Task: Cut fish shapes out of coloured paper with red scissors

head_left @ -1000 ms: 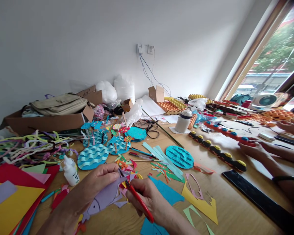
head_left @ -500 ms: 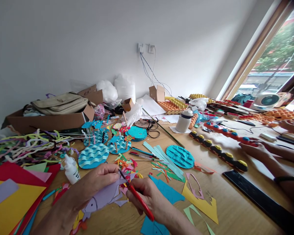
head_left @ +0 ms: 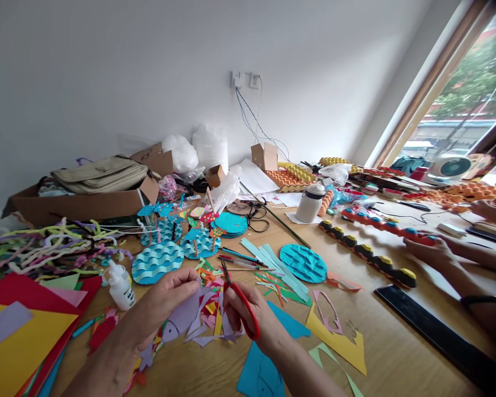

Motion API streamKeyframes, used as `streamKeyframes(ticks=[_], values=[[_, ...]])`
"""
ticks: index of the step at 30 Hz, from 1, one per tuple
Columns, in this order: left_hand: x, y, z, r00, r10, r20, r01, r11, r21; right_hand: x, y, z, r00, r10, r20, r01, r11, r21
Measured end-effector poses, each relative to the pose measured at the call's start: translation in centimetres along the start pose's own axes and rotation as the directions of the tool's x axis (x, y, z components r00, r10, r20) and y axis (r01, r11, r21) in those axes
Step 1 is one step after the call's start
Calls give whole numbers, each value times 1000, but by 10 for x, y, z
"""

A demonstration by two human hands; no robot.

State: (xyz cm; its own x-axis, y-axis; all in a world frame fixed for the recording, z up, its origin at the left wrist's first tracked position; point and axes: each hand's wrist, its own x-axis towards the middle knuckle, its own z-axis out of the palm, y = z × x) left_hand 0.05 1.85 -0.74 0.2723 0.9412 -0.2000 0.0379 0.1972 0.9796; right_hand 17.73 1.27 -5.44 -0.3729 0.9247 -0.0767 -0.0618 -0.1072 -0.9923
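Wooden table [head_left: 397, 353] under us, littered with scraps: our left hand [head_left: 165, 300] pinches the purple paper fish [head_left: 186, 317] low at centre. Just right, our right hand [head_left: 254, 320] grips red-handled scissors [head_left: 242, 303], blades shut, tips up.

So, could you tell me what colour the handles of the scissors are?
Red; the scissors in the right hand show it best in the head view.

left hand [head_left: 165, 300] pinches a purple paper fish [head_left: 182, 321]; right hand [head_left: 248, 320] grips red scissors [head_left: 242, 303] above the tabletop [head_left: 397, 358].
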Motion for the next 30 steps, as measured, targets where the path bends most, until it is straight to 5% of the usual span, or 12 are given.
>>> streamKeyframes(ticks=[8,15,21,30], values=[[2,-10,19,988,24,-151,-42,992,-119,-3,-4,16,998,-28,-47,41,955,293],[1,-19,33,964,110,-241,-140,984,-110,1,8,28,996,2,-87,30,929,369],[-5,-23,24,952,130,-277,-140,990,-16,7,15,20,982,-16,-187,65,964,259],[-5,-28,-10,957,187,-221,-126,956,264,9,23,24,992,-88,-91,94,994,63]])
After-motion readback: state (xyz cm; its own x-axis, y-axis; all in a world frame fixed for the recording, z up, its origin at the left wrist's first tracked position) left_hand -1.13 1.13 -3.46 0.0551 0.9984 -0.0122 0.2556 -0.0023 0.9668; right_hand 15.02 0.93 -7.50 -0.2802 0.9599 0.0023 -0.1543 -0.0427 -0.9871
